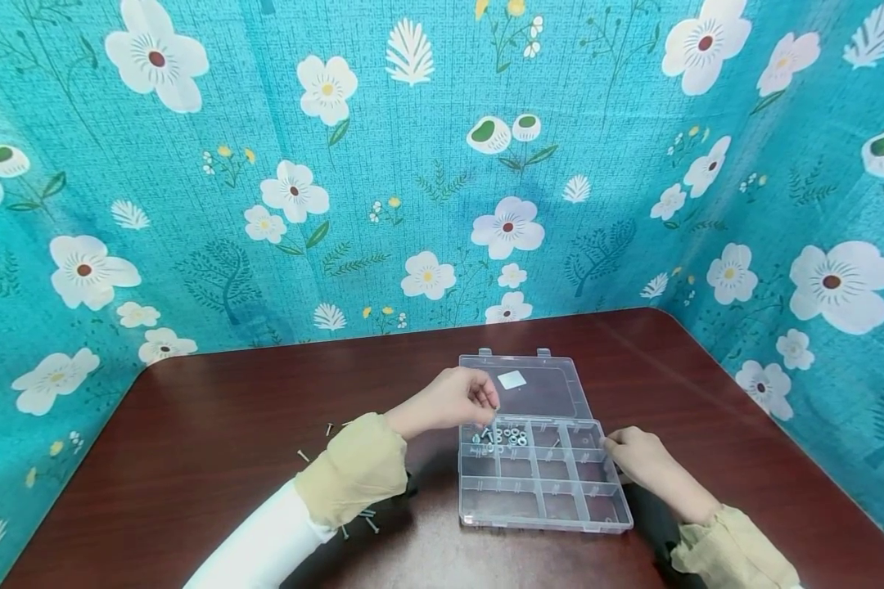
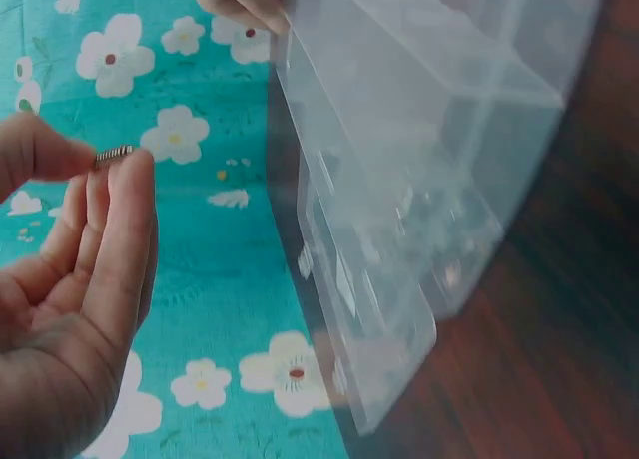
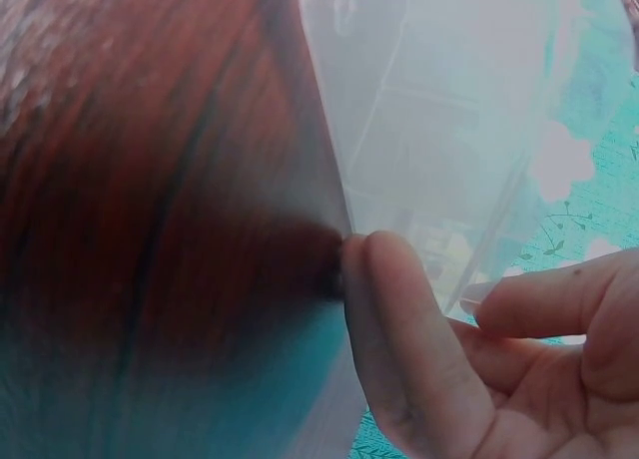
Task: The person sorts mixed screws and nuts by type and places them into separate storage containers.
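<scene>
My left hand (image 1: 458, 399) hovers above the back left of a clear plastic compartment box (image 1: 545, 523). Between thumb and fingertip it pinches a small threaded screw (image 2: 113, 156); its head is not visible. Several screws (image 1: 476, 439) lie in the back left compartment, and several nuts (image 1: 516, 436) share the compartments beneath and beside the hand. My right hand (image 1: 644, 460) grips the box's right side wall, thumb on one face and fingers on the other in the right wrist view. The lid (image 1: 548, 393) lies folded back behind the box.
Loose screws (image 1: 303, 456) are scattered on the dark wooden table (image 1: 214, 458) left of the box, some partly behind my left sleeve (image 1: 361, 466). A floral turquoise cloth (image 1: 383, 180) hangs along the table's back and sides. A white label (image 1: 511, 379) lies on the lid.
</scene>
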`<state>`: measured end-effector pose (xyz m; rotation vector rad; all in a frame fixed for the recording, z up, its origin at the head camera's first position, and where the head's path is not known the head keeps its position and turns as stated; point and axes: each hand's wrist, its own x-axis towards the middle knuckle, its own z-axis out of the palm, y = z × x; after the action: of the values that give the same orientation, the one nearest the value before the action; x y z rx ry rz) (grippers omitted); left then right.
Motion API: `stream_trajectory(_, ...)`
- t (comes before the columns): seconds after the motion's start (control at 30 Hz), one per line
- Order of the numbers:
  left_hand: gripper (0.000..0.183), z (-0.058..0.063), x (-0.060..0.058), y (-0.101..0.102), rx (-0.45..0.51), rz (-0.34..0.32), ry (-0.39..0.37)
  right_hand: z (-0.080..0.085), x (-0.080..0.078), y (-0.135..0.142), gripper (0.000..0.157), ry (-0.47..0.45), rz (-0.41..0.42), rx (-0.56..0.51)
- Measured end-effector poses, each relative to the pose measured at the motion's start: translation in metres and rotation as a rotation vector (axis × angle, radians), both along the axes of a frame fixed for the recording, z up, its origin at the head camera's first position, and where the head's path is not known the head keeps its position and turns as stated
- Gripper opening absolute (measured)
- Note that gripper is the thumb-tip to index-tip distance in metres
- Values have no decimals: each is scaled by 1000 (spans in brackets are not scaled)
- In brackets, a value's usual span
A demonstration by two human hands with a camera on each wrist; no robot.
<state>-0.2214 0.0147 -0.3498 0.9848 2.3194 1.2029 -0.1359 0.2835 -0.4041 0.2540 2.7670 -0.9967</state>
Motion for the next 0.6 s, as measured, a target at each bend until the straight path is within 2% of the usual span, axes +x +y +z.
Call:
stream_trajectory(0.3, 6, 2, 0, 27, 126, 125, -215, 1, -1, 1, 33, 1, 8, 4)
stream_trajectory(0.33, 6, 6, 3, 28, 143, 136, -238, 1, -1, 1, 33, -2, 4, -1)
stream_trajectory(0.4, 7, 4, 2, 34, 174, 149, -273, 1, -1, 1, 34, -13, -2, -7)
stream_trajectory(0.53, 9, -1, 3, 45, 177, 157, -292, 3, -1, 0, 34, -30, -4, -12)
stream_trajectory(0.6, 9, -7, 2, 52, 163, 161, -293, 3, -1, 0, 34, -30, -1, -4)
